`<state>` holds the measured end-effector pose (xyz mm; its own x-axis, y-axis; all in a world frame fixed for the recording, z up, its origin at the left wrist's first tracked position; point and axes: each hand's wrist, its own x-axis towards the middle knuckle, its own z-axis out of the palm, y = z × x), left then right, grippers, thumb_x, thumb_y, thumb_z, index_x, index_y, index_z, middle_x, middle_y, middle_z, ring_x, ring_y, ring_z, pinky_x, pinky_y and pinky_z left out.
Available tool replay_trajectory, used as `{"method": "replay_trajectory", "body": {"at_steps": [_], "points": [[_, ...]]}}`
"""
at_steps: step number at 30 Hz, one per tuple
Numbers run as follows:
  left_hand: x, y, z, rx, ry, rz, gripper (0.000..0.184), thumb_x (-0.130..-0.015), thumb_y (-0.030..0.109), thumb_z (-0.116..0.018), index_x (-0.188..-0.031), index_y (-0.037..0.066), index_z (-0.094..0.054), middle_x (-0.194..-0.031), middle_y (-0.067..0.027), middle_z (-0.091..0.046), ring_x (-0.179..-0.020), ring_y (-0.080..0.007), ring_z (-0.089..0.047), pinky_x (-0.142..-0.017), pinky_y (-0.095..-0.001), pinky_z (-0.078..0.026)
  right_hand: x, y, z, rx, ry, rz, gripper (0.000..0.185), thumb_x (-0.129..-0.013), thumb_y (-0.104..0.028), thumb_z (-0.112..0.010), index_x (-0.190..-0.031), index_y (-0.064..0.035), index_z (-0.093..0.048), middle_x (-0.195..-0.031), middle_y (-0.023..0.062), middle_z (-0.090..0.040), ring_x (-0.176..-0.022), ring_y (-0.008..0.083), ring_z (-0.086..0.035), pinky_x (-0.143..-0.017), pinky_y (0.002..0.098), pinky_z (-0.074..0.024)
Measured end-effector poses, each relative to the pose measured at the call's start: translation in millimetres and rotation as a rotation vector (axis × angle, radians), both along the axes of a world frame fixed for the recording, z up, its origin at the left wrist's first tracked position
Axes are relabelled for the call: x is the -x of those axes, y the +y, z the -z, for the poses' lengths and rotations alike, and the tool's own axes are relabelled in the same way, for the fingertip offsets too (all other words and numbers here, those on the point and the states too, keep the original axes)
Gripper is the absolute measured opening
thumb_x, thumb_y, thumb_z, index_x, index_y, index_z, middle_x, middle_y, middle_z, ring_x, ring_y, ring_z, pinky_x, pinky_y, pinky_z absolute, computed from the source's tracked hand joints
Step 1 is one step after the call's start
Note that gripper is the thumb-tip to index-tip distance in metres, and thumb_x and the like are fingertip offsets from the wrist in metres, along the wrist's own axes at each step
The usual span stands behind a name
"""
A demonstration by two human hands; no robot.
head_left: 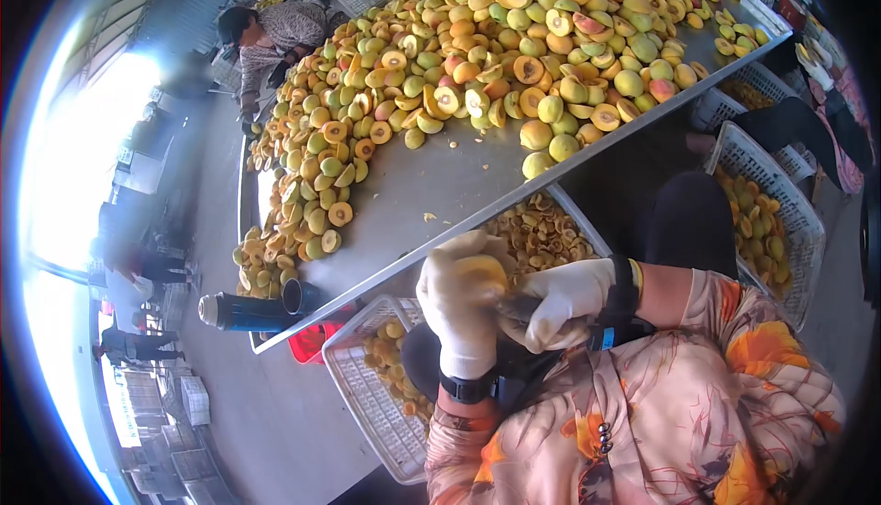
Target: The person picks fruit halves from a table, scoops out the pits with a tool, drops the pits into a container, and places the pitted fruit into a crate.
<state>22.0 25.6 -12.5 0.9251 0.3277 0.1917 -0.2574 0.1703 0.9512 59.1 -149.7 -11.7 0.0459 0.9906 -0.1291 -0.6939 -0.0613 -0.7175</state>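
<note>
Both hands wear white gloves and meet over my lap, just below the table's near edge. My left hand (459, 299) is closed round a yellow fruit (482, 276), blurred by motion. Against it, my right hand (564, 303) grips a dark tool (521, 308), whose shape is partly hidden by the fingers. Below and behind the hands a crate (578, 216) holds cut fruit pieces. Whole and halved yellow-green fruits (445, 99) lie heaped on the metal table (404, 193).
A white crate of fruit (353, 377) stands left of my legs, another (803, 221) at the right. A blue flask (243, 312) and dark cup (298, 296) sit at the table's left corner, near a red container (312, 344). A person (275, 33) leans over the far side.
</note>
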Motion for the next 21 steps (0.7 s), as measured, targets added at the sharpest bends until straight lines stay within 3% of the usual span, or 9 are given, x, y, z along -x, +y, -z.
{"method": "replay_trajectory", "body": {"at_steps": [2,4,6,8,11,14,16,18,21], "points": [[11.1,33.0,2.0,0.017,0.073,-0.203,0.041,-0.100,0.039,-0.059,-0.103,-0.001,-0.067,-0.087,-0.0153,-0.071,-0.073,-0.0243,-0.067,-0.067,-0.0346,-0.054,-7.0,-1.9,1.9,-0.041,-0.151,-0.052,0.021,-0.084,-0.015,-0.070,-0.087,0.0019,-0.059,-0.060,0.0028,-0.051,-0.044,0.0093,-0.046,-0.040,0.0246,-0.0341],[31.1,72.1,-4.7,0.074,0.183,-0.360,0.041,-0.102,0.041,-0.060,-0.104,0.000,-0.068,-0.089,-0.0155,-0.070,-0.075,-0.0247,-0.067,-0.067,-0.0346,-0.054,-16.4,-2.7,22.6,0.117,-0.455,0.038,0.024,-0.083,-0.018,-0.071,-0.092,0.0024,-0.063,-0.066,0.0090,-0.062,-0.053,0.0172,-0.059,-0.051,0.0301,-0.0456],[58.5,133.5,7.0,-0.133,0.357,-0.351,0.028,-0.099,0.024,-0.063,-0.106,-0.002,-0.071,-0.097,-0.0158,-0.072,-0.084,-0.0253,-0.069,-0.077,-0.0342,-0.054,-23.3,1.7,77.5,0.378,-1.218,0.144,0.026,-0.084,-0.022,-0.069,-0.096,0.0016,-0.066,-0.080,0.0178,-0.071,-0.072,0.0292,-0.070,-0.067,0.0401,-0.0541],[66.1,181.2,25.0,-0.776,0.555,-0.324,0.027,-0.097,0.019,-0.064,-0.110,-0.002,-0.072,-0.109,-0.0174,-0.071,-0.097,-0.0285,-0.068,-0.086,-0.0373,-0.053,-32.0,-15.8,91.4,0.804,-1.479,-0.115,0.032,-0.086,-0.026,-0.064,-0.101,0.0016,-0.066,-0.094,0.0255,-0.072,-0.090,0.0395,-0.071,-0.081,0.0497,-0.0545],[41.5,239.9,43.2,-1.232,0.564,-0.411,0.030,-0.096,0.019,-0.065,-0.115,-0.003,-0.070,-0.117,-0.0205,-0.069,-0.107,-0.0315,-0.066,-0.093,-0.0403,-0.051,-41.0,-12.3,95.3,0.873,-1.347,-0.042,0.040,-0.091,-0.030,-0.059,-0.117,-0.0001,-0.061,-0.097,0.0272,-0.071,-0.094,0.0435,-0.069,-0.083,0.0536,-0.0532],[-26.9,289.0,58.1,-1.187,0.519,-0.478,0.037,-0.094,0.025,-0.067,-0.119,-0.003,-0.068,-0.110,-0.0211,-0.071,-0.103,-0.0314,-0.069,-0.092,-0.0391,-0.052,-42.8,1.8,103.3,0.900,-1.371,0.063,0.043,-0.091,-0.029,-0.058,-0.123,-0.0009,-0.060,-0.099,0.0259,-0.072,-0.094,0.0427,-0.070,-0.083,0.0532,-0.0537],[-81.0,323.5,74.6,-1.174,0.618,-0.457,0.044,-0.092,0.029,-0.068,-0.122,-0.003,-0.066,-0.107,-0.0215,-0.073,-0.102,-0.0319,-0.070,-0.090,-0.0383,-0.053,-45.8,-10.9,144.5,0.963,-1.475,-0.282,0.041,-0.089,-0.028,-0.059,-0.120,-0.0017,-0.064,-0.099,0.0242,-0.073,-0.094,0.0394,-0.071,-0.084,0.0513,-0.0546],[-123.0,352.7,100.0,-1.347,0.644,-0.517,0.050,-0.091,0.035,-0.068,-0.127,0.000,-0.064,-0.109,-0.0240,-0.072,-0.106,-0.0379,-0.069,-0.094,-0.0435,-0.052,-48.6,-6.1,130.9,0.940,-1.327,-0.298,0.040,-0.087,-0.030,-0.058,-0.113,-0.0008,-0.066,-0.100,0.0240,-0.073,-0.095,0.0381,-0.072,-0.085,0.0498,-0.0552],[-159.3,372.1,128.3,-1.409,0.634,-0.531,0.048,-0.084,0.038,-0.071,-0.110,-0.001,-0.068,-0.107,-0.0269,-0.070,-0.106,-0.0429,-0.065,-0.092,-0.0490,-0.051,-48.7,4.7,140.4,0.871,-1.303,-0.113,0.046,-0.087,-0.037,-0.060,-0.117,-0.0026,-0.063,-0.100,0.0256,-0.072,-0.096,0.0436,-0.069,-0.087,0.0524,-0.0540]]}}
